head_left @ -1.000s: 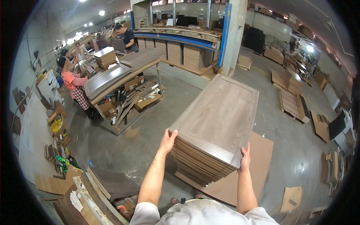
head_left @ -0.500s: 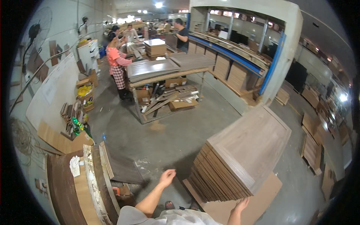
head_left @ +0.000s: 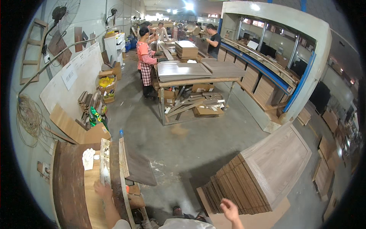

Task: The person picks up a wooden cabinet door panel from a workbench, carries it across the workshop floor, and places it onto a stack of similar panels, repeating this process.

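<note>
My left hand (head_left: pixel 103 191) is over the workbench at the lower left, by a pale wood board (head_left: pixel 91 182) and a narrow, white-stained strip (head_left: pixel 105 162). Its fingers look stretched out and slightly blurred; whether they touch the strip I cannot tell. Farther up the bench lies a white glove (head_left: pixel 88 158). At the lower right, my right hand (head_left: pixel 229 209) is raised in front of a tall stack of grey-brown wood panels (head_left: pixel 276 164), fingers loosely bent and apart, nothing in them. A flat brown sheet (head_left: pixel 263 219) lies under the stack.
A table (head_left: pixel 198 79) bearing grey panels stands ahead, offcuts and boxes beneath it. Several people work around its far side. A large press-like frame (head_left: pixel 274 72) stands at the right. Dark panels (head_left: pixel 139 168) lean beside the bench. Coiled cable (head_left: pixel 30 118) hangs on the left wall.
My left hand has moved left from above the floor to the bench. My right hand has come away from the stack's lower near edge. The view has swung left.
</note>
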`<state>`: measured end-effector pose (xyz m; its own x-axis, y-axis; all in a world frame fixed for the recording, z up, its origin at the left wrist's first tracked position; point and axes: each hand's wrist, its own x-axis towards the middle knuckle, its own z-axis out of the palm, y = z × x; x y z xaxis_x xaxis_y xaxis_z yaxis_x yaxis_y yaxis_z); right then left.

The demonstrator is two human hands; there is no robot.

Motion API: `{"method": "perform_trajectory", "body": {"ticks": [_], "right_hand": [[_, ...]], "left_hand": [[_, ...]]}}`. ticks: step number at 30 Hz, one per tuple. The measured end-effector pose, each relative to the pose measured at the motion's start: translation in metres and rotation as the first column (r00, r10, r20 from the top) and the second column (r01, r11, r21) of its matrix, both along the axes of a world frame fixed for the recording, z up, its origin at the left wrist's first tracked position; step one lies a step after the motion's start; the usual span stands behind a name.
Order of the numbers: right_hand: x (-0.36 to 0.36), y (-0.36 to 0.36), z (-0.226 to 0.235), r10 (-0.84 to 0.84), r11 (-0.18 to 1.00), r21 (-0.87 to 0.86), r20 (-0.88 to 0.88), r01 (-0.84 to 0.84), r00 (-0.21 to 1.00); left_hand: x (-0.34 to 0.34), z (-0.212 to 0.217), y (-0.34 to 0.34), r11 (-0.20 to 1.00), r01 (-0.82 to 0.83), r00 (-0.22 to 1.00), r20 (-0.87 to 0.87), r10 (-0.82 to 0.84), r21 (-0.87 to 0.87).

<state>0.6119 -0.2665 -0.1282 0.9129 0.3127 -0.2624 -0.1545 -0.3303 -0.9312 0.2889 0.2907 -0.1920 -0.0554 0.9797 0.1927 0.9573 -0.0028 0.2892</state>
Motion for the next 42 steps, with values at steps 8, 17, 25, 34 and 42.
{"method": "perform_trajectory", "body": {"ticks": [8, 17, 25, 34, 42], "right_hand": [[0.079, 0.014, 0.184, 0.095, 0.949, -0.287, 0.661, 0.133, 0.745], [0.127, -0.001, 0.139, 0.133, 0.666, -0.596, 0.687, 0.449, 0.714], [0.122, 0.009, 0.148, 0.119, 0.656, -0.596, 0.688, 0.463, 0.716], [0.119, 0.007, 0.152, 0.027, 0.671, -0.565, 0.665, 0.480, 0.746], [0.118, 0.008, 0.155, 0.049, 0.689, -0.546, 0.691, 0.477, 0.721]], "left_hand": [[-0.038, 0.024, -0.028, 0.940, -0.075, 0.997, -0.054, 0.060, -0.332], [-0.053, 0.006, -0.025, 0.985, 0.025, 0.985, -0.165, -0.054, -0.168], [-0.040, 0.027, -0.026, 0.969, -0.035, 0.990, -0.143, 0.000, -0.246], [-0.048, 0.003, -0.023, 0.987, 0.006, 0.992, -0.126, -0.027, -0.160], [-0.047, 0.012, -0.026, 0.977, -0.029, 0.993, -0.114, 0.005, -0.212]]}}
